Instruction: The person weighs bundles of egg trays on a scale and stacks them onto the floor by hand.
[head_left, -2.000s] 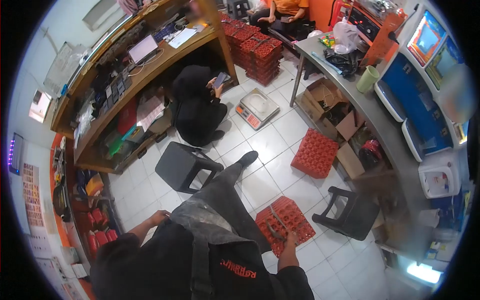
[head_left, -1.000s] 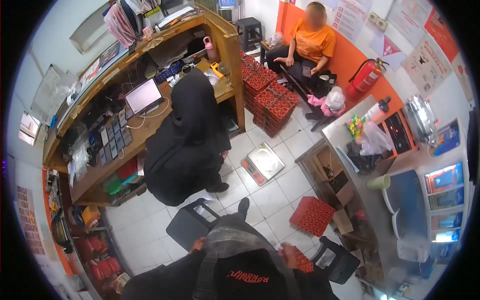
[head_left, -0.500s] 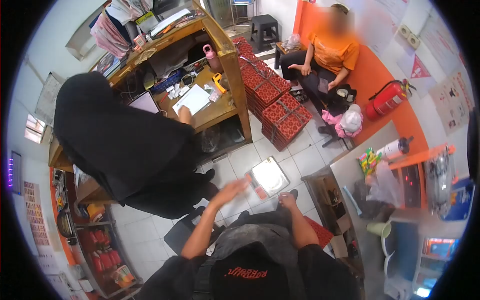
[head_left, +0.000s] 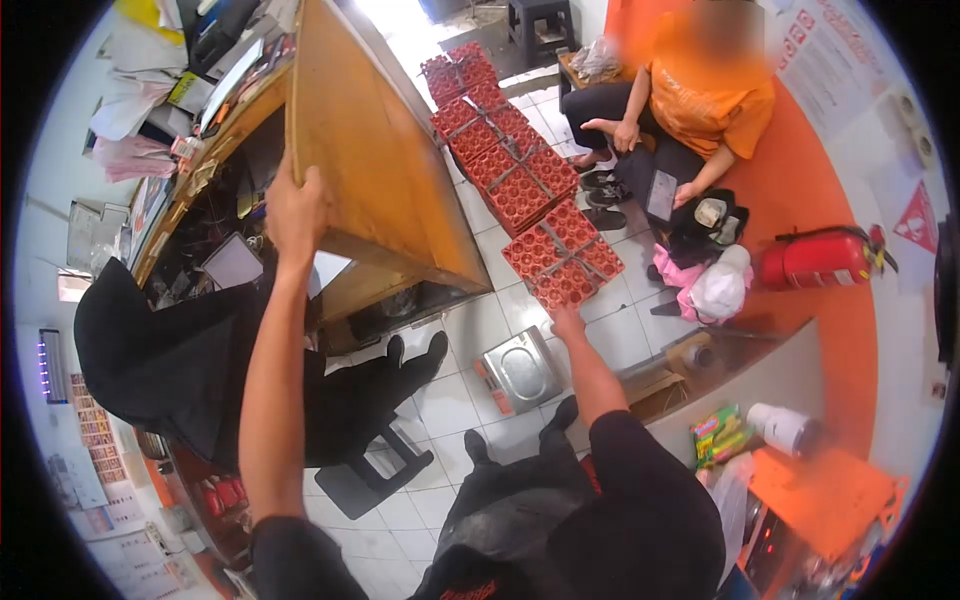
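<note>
My left hand (head_left: 297, 213) is closed around the upper edge of the wooden desk's side panel (head_left: 380, 160). My right hand (head_left: 568, 320) is stretched forward to the near corner of a strapped stack of red egg trays (head_left: 563, 255). Its fingers are mostly hidden, so I cannot tell whether they grip the stack or only meet its edge. Below that hand, a flat scale (head_left: 522, 368) with a metal plate lies on the tiled floor, just ahead of my feet.
More strapped egg tray stacks (head_left: 515, 165) extend toward the doorway. A person in black (head_left: 190, 360) is at the desk on the left, by a black stool (head_left: 375, 470). Another person in orange (head_left: 700, 85) sits at right with a phone, near a fire extinguisher (head_left: 815, 258).
My view has shifted forward. My left hand has gone from above the scale to the desk panel's edge. My right hand has reached from near my leg to the egg trays.
</note>
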